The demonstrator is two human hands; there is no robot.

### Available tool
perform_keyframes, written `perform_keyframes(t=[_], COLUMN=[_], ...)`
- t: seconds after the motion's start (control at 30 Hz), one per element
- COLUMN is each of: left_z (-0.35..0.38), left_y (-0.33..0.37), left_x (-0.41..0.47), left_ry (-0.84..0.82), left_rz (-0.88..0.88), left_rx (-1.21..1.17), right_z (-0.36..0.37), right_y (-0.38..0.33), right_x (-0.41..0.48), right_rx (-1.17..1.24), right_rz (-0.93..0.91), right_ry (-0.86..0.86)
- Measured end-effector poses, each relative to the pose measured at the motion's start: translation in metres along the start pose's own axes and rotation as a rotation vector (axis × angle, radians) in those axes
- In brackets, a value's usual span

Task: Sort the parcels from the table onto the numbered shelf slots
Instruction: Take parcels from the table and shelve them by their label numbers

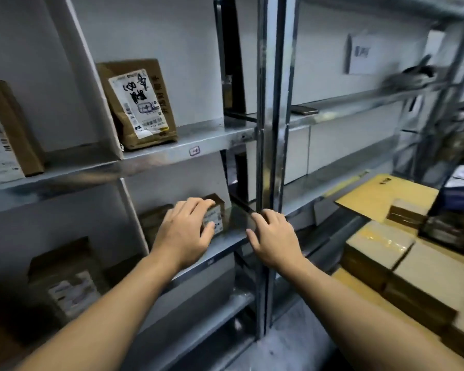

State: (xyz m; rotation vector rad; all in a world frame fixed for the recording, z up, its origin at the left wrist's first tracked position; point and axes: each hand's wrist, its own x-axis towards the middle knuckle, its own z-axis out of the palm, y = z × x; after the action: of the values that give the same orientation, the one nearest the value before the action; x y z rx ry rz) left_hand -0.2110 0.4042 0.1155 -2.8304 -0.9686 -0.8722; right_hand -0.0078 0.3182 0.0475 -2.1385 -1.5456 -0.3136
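Far left, upper shelf [150,156]: brown parcel [8,135] with a white label, standing upright. Below it, in the lowest visible slot: dim parcel [65,285], label facing out, text blurred.

Next slot to the right, upper shelf: labelled parcel [141,103] leaning on the back wall, black handwriting on its label. 1 small slot tag [194,151] sits on the shelf edge just right of it.

Middle shelf [233,234]: small parcel [215,216] stands near the right end of the slot, white label toward the camera. Left hand [185,231] grips it, fingers curled over its top, thumb against the labelled face.

Right hand [275,238] holds nothing, fingers loosely bent, beside the steel upright [268,129] at the shelf's front edge. Contact with the shelf cannot be told.

Right: flat cardboard sheet [386,195] above stacked cardboard boxes [381,246].
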Motion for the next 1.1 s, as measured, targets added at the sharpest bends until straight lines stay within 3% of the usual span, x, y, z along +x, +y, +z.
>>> perform_keyframes(t=[0.17,0.4,0.9,1.1], left_z=[0.061,0.130,0.277,0.322], left_y=[0.053,0.147,0.394,0.460], left_x=[-0.010,0.005,0.056,0.046], left_ry=[-0.139,-0.269,-0.413,-0.498], left_rz=[0.082,0.242,0.441,0.470], left_rx=[-0.064,-0.143,-0.275,-0.294], right_z=[0.003,-0.024,-0.078,-0.068], right_y=[0.069,0.154,0.387,0.443], right_x=[-0.081,-0.153,-0.255,-0.299], right_rx=[-0.143,-0.231,-0.164,-0.031], right_rz=[0.180,0.445,0.950,1.062], right_ry=[-0.153,-0.168,-0.276,-0.336])
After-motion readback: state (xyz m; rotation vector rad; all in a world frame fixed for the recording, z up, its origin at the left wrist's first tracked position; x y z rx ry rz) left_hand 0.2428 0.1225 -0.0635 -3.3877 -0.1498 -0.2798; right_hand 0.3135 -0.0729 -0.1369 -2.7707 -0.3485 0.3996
